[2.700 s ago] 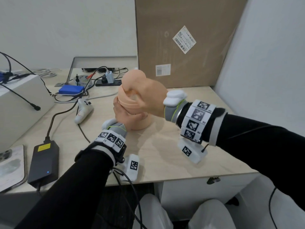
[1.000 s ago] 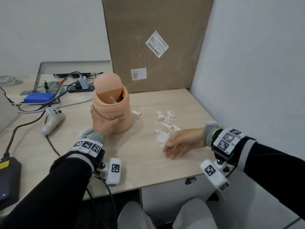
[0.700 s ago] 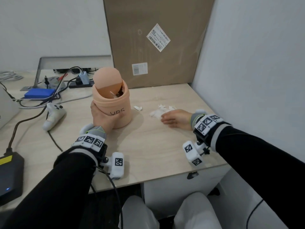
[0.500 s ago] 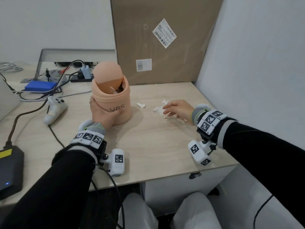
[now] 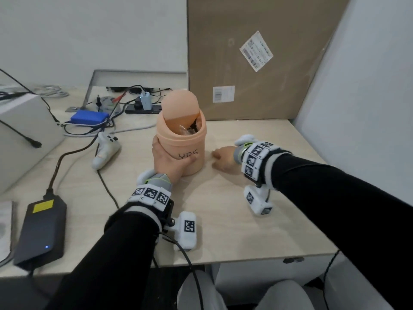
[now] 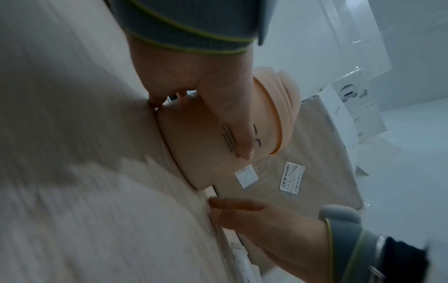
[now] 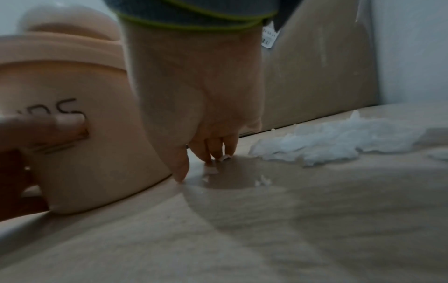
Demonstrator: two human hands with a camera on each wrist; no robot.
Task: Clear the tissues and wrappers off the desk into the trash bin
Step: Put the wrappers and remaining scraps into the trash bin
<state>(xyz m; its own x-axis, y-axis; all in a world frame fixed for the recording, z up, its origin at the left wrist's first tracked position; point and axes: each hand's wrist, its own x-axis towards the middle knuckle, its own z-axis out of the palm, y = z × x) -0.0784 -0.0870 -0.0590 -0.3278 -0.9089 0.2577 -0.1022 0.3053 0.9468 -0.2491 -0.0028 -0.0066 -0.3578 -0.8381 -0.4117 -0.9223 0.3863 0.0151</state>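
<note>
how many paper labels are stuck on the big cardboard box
2: a tilted shipping label on the upper right of the cardboard box, and a smaller square label lower down, behind the trash bin. Other faces are hidden.

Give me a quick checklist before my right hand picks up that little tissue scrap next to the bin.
1. Trash bin steadied: ok, left hand grips its side.
2. Bin lid open: ok, it is tilted and there is a gap above the rubbish.
3. Right hand at the small scrap: ok, fingertips are down on it.
4. Scrap actually pinched: cannot tell.
5. Desk cleared: not ok, a tissue pile lies behind the hand.
</note>
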